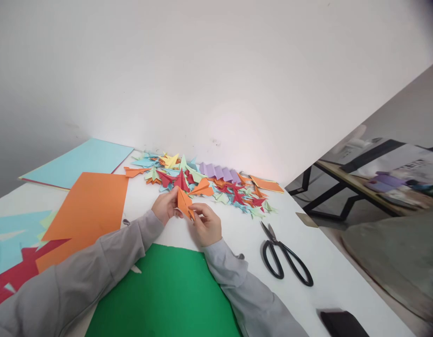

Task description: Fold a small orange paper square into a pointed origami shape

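A small folded piece of orange paper [184, 203] is held up between both hands, above the white table. My left hand [166, 206] grips its left edge, with the fingers partly behind it. On the other side, my right hand [206, 223] pinches the lower right end between thumb and fingers. Just behind the hands lies a long heap of folded paper shapes in several colours, with an orange paper plane [202, 187] and a dark red one [181, 181] nearest. A large green sheet [167, 290] lies below my forearms.
Black-handled scissors [277, 252] lie to the right, blades pointing away. A dark object [342, 323] sits at the front right. Orange sheets [90, 203], a light blue sheet [79, 161] and red scraps [22, 271] cover the left side. A wall [202, 84] borders the table's back.
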Motion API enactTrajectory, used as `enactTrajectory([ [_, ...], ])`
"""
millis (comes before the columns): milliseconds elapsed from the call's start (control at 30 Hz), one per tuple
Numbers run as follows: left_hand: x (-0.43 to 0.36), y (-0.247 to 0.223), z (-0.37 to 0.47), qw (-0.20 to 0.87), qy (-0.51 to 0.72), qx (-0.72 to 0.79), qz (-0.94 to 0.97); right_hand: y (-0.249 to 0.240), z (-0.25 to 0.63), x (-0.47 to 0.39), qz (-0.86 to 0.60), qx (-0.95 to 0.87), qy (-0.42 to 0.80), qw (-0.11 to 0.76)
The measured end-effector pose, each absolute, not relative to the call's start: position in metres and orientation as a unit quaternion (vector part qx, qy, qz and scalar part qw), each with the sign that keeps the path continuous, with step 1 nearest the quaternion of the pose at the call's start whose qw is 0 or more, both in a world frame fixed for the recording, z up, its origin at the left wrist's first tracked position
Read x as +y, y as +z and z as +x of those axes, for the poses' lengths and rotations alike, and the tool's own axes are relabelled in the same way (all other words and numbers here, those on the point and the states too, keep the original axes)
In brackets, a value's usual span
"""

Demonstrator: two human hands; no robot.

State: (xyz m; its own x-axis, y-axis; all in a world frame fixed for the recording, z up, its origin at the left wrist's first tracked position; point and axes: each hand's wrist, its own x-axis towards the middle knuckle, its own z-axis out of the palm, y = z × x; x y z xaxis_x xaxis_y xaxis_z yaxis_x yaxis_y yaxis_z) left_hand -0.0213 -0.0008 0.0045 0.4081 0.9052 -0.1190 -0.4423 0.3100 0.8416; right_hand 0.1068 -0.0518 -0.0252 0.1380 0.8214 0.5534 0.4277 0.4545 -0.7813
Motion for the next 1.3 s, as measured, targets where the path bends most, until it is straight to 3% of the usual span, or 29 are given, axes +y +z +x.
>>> enactTrajectory([
  [567, 0.0003, 0.0037, -0.0229, 0.77, 0.437, 0.294, 0.361, -0.0251, 0.1065, -0.0512, -0.506, -0.62, 0.179, 0.572],
  [1300, -0.0031, 0.0029, -0.0206, 0.714, 0.457, 0.312, 0.429, -0.0254, 0.107, -0.0505, -0.516, -0.604, 0.192, 0.576],
])
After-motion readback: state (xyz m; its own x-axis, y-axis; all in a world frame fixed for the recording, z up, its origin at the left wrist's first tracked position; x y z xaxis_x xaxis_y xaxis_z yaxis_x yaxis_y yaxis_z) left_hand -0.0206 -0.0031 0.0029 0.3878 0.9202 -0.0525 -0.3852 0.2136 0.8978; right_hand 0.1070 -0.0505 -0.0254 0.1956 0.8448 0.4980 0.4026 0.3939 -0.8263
